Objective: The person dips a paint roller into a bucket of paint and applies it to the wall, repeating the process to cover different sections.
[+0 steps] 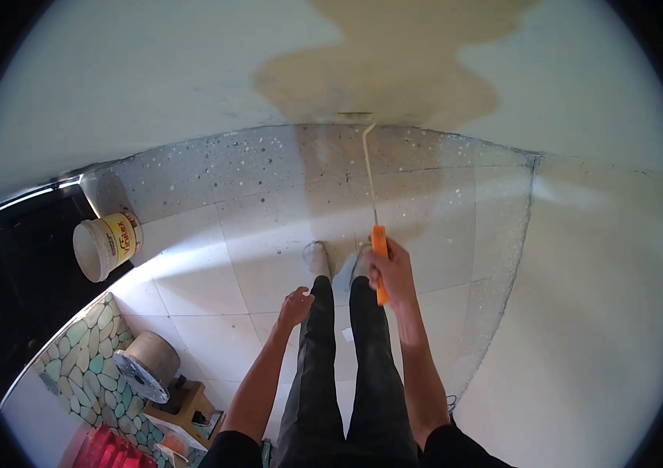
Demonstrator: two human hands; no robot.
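Note:
My right hand [394, 271] is closed around the orange handle of a paint roller [380, 243]. The roller's thin metal rod reaches forward to a narrow roller head, which lies against the foot of the wall [191, 70], close to where it meets the floor. My left hand [295, 307] hangs beside my left thigh, loosely curled with the thumb apart and nothing visible in it. A brownish shadow covers part of the wall around the roller head.
Paint specks dot the tiled floor [191, 288] along the wall. To the left stands a white paint bucket [124, 235] with a yellow label. Lower left are a cable spool [150, 363], a wooden box [191, 409] and a red object [109, 451]. Another wall [581, 312] rises at right.

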